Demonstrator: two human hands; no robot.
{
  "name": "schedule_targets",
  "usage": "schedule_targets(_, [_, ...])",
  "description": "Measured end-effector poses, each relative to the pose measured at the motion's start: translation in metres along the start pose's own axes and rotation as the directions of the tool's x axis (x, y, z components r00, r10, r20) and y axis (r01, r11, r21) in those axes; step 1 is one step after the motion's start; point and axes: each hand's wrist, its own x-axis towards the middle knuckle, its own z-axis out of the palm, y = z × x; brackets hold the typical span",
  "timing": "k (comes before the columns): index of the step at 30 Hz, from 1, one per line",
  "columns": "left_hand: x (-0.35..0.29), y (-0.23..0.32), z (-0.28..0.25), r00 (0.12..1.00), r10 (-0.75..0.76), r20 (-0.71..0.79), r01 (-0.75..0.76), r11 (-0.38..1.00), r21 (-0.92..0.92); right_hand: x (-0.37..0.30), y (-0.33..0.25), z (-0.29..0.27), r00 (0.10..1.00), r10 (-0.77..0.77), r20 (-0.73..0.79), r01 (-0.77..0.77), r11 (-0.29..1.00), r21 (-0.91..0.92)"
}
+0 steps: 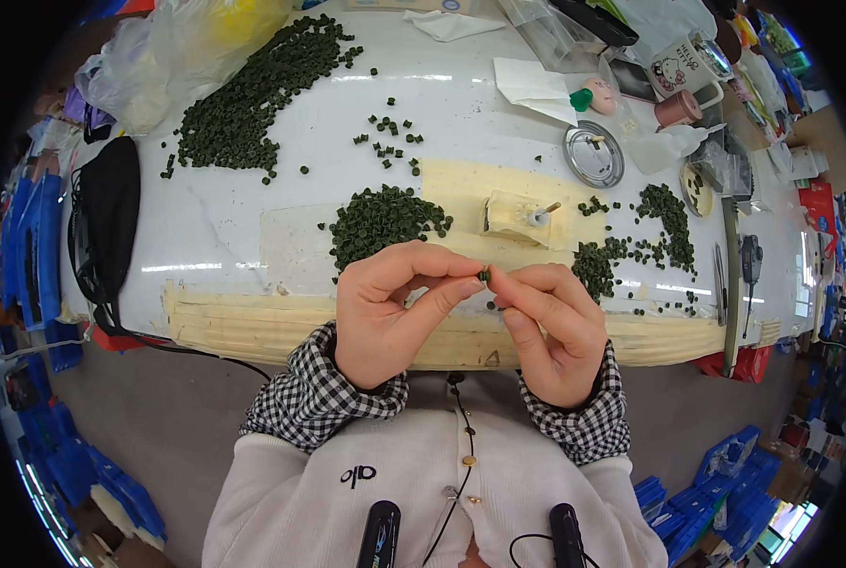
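Observation:
Near the table's front edge, my left hand pinches a small dark green spool-shaped piece between thumb and forefinger. My right hand meets it there, its forefinger and thumb closed at the same piece. Fingertips cover most of that piece. Just beyond my left hand lies a heap of similar dark green pieces. Another group of green pieces spreads beyond my right hand. Ahead of both hands stands a small tape-covered block with a thin upright pin in it.
A larger heap of green pieces covers the far left, beside clear plastic bags. Back right are a round metal lid, a white mug and a pink thread spool. Tweezers lie right; a black mask left.

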Motion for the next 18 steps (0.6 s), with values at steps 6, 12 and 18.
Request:
schedule_targets(6, [-0.0002, -0.0006, -0.0008, 1.0, 0.022, 0.005, -0.022, 0.997, 0.068, -0.0011, 0.0007, 0.0003, 1.0, 0.003, -0.001, -0.003, 1.0, 0.003])
schedule_targets(12, [0.0025, -0.0013, 0.0009, 0.979, 0.204, 0.017, -0.199, 0.929, 0.311, -0.0013, 0.0008, 0.0023, 1.0, 0.007, -0.021, -0.006, 1.0, 0.004])
schedule_targets(18, [0.005, -0.0012, 0.0023, 0.966, 0.259, 0.024, -0.249, 0.891, 0.379, -0.0021, 0.0037, 0.0038, 0.999, 0.016, -0.046, -0.016, 1.0, -0.01])
